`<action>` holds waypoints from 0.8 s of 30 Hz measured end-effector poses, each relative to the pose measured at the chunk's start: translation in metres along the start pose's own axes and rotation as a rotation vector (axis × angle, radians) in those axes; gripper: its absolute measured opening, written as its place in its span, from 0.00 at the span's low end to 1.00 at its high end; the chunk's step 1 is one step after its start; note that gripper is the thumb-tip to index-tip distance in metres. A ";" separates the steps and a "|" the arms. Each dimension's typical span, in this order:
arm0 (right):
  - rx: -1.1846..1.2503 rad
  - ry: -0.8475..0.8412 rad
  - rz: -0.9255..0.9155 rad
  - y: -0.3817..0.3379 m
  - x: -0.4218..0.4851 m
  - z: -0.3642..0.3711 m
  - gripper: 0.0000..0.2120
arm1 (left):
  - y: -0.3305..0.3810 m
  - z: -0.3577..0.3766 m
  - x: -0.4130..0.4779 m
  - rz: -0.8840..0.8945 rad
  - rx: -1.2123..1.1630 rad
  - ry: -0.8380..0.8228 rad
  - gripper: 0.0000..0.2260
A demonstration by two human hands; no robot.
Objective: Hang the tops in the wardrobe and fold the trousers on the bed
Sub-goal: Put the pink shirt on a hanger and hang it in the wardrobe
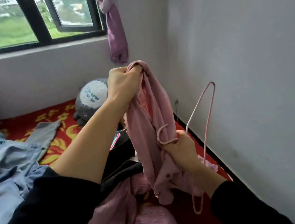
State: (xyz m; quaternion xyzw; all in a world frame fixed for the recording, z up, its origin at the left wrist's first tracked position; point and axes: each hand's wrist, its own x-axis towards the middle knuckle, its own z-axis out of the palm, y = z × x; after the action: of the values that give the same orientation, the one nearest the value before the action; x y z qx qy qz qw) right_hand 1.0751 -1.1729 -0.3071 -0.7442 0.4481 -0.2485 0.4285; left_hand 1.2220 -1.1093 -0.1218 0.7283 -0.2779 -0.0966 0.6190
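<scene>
Head view, bedroom corner, bed below.

- One pink top (150,115), bunched and hanging upright above the right half of the bed, held between two hands.
- Left hand (122,81): high, fingers clamped on the top's upper end.
- Right hand (182,144): lower and nearer, fingers curled round one pink wire hanger (209,119) at its neck, with a fold of the top caught in the same grip. The hook loop lies against the cloth. One hanger arm sticks up toward the right wall (248,62); the other pokes out under the hem.
- Both forearms bare, with black sleeves pushed up.
- On the red flowered bed cover (59,141): a second pink garment (133,212) crumpled near, under the held top; one black garment (121,163) behind it; a pale blue heap (10,166) at left, number of pieces unclear; one grey trouser leg (45,132) stretching away from the heap.
- Far side: one grey-and-white plush toy (91,98) against the wall under the window (38,19).
- One purple curtain (114,32), knotted, right of the window.
</scene>
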 end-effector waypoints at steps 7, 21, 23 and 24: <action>-0.056 0.014 -0.088 -0.049 0.034 -0.028 0.12 | 0.059 -0.066 0.020 0.096 -0.183 0.226 0.11; 0.245 0.389 -0.538 -0.256 0.082 -0.139 0.07 | 0.089 -0.174 0.017 0.461 0.259 0.725 0.16; 0.160 0.321 -0.531 -0.254 0.087 -0.137 0.06 | 0.068 -0.185 0.016 0.378 0.435 0.591 0.19; 0.113 0.268 -0.507 -0.247 0.090 -0.133 0.05 | 0.054 -0.190 0.015 0.324 0.502 0.524 0.21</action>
State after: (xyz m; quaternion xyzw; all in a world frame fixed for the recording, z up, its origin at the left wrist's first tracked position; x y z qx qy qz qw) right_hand 1.1298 -1.2497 -0.0285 -0.7680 0.2860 -0.4681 0.3305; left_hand 1.3112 -0.9609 -0.0267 0.8036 -0.2365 0.2623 0.4790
